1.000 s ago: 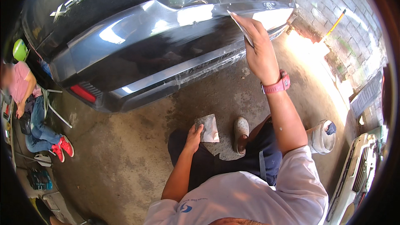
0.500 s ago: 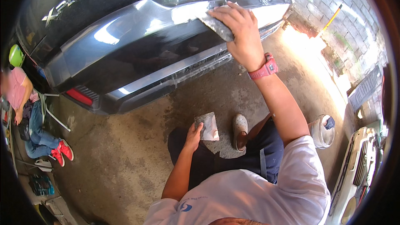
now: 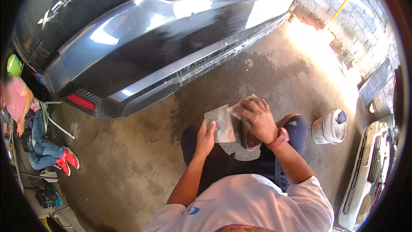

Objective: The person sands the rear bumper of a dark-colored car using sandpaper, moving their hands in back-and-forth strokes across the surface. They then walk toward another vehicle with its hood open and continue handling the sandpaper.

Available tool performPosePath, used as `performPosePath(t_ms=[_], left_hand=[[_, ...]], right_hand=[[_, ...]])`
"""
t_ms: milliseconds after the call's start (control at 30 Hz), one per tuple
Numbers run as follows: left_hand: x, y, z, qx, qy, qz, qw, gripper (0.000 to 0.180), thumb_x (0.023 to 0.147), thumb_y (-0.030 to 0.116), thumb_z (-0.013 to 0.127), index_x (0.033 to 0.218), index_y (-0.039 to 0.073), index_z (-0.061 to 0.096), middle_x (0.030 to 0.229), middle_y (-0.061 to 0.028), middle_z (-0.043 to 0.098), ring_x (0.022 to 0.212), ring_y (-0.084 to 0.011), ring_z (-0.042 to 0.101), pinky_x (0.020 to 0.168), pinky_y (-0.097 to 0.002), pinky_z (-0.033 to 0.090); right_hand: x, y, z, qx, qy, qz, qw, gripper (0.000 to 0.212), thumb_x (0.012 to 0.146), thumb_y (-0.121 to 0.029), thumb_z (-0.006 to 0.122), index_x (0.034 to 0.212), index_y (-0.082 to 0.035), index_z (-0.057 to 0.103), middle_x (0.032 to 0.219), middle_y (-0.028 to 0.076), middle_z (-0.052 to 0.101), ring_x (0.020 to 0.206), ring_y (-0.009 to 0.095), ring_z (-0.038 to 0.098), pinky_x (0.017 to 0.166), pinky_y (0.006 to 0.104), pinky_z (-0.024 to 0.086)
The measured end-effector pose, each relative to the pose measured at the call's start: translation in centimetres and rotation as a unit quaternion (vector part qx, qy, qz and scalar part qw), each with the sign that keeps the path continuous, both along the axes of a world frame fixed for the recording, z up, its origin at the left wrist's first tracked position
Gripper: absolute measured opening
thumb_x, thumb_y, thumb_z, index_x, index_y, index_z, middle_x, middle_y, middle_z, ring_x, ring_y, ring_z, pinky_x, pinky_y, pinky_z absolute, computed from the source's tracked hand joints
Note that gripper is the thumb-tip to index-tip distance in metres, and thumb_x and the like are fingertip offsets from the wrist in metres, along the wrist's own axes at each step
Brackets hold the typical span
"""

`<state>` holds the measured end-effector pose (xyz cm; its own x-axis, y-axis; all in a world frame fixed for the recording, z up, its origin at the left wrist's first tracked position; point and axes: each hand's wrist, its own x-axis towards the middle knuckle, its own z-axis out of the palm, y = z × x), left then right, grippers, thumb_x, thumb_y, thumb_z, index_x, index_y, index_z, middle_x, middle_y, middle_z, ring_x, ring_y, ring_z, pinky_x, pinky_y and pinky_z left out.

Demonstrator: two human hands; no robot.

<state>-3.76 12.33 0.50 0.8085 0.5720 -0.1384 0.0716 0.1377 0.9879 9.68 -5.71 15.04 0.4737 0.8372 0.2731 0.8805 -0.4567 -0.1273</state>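
My left hand [image 3: 205,138] grips a thin, flat, rectangular grey plate [image 3: 221,125] by its left edge, thumb on top, above my lap. The plate's face looks smeared and partly shiny. My right hand [image 3: 259,120], with a red watch on its wrist, closes on a second flat grey piece [image 3: 235,105]. Its fingers cover most of that piece, which meets or overlaps the plate's upper right corner. Ahead stands the dark rear bumper [image 3: 137,62] of a car, with a streaky pale grey patch [image 3: 193,28] across it.
A white bucket [image 3: 328,127] with a dark cloth on its rim stands at my right. Beyond it lies a detached white bumper [image 3: 362,176]. A person [image 3: 30,116] sits at the far left near a teal power tool [image 3: 49,196]. A block wall [image 3: 343,13] rises at the far right.
My right hand has come off the car bumper and down toward my lap, bringing its flat piece to the plate. My left hand has moved slightly right and up.
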Motion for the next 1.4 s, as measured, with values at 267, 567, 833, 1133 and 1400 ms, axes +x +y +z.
performPosePath(t_ms=[267, 567, 833, 1133, 1400], left_hand=[[-0.8, 1.1, 3.2, -0.148, -0.072, 0.229, 0.959, 0.060, 0.116, 0.039, 0.060, 0.156, -0.005, 0.052, 0.150, -0.0178, 0.063, 0.135, -0.0292, 0.062, 0.115, -0.0392, 0.046], [0.9, 2.2, 6.2, -0.274, -0.242, 0.130, 0.921, 0.039, 0.114, 0.023, 0.065, 0.145, 0.000, 0.062, 0.137, -0.0091, 0.071, 0.119, -0.0209, 0.070, 0.105, -0.0377, 0.056], [0.4, 1.9, 10.5, 0.138, -0.069, 0.216, 0.964, 0.037, 0.117, 0.029, 0.059, 0.136, -0.002, 0.063, 0.123, -0.0105, 0.074, 0.108, -0.0201, 0.070, 0.095, -0.0361, 0.055], [-1.3, 2.7, 7.9, 0.017, -0.175, 0.326, 0.929, 0.036, 0.117, 0.025, 0.059, 0.140, -0.002, 0.062, 0.129, -0.0135, 0.073, 0.116, -0.0251, 0.070, 0.102, -0.0400, 0.056], [-7.1, 5.4, -3.3, -0.399, -0.058, 0.303, 0.863, 0.056, 0.110, 0.020, 0.070, 0.157, -0.003, 0.049, 0.147, -0.0156, 0.066, 0.130, -0.0299, 0.069, 0.112, -0.0456, 0.059]], right_hand=[[-3.6, 0.0, -1.1, -0.139, 0.041, 0.102, 0.984, 0.072, 0.083, -0.003, 0.073, 0.146, -0.039, 0.071, 0.155, 0.003, 0.059, 0.154, 0.034, 0.049, 0.131, 0.0730, 0.023], [-0.8, 2.2, -0.5, -0.031, 0.219, 0.108, 0.969, 0.073, 0.091, 0.000, 0.066, 0.158, -0.029, 0.056, 0.157, 0.020, 0.050, 0.145, 0.048, 0.055, 0.119, 0.0599, 0.052], [3.3, -0.7, 1.7, 0.033, -0.029, 0.134, 0.990, 0.072, 0.087, 0.008, 0.062, 0.149, -0.030, 0.066, 0.156, 0.011, 0.057, 0.152, 0.042, 0.051, 0.124, 0.0627, 0.044], [1.0, 0.3, -2.8, 0.066, 0.099, 0.204, 0.972, 0.072, 0.089, 0.006, 0.064, 0.150, -0.034, 0.067, 0.149, 0.004, 0.062, 0.149, 0.037, 0.053, 0.129, 0.0681, 0.031], [6.7, 3.6, -0.5, 0.408, 0.794, 0.075, 0.445, 0.080, 0.111, -0.072, 0.043, 0.169, -0.018, 0.038, 0.154, 0.010, 0.059, 0.137, 0.031, 0.064, 0.103, 0.0591, 0.059]])
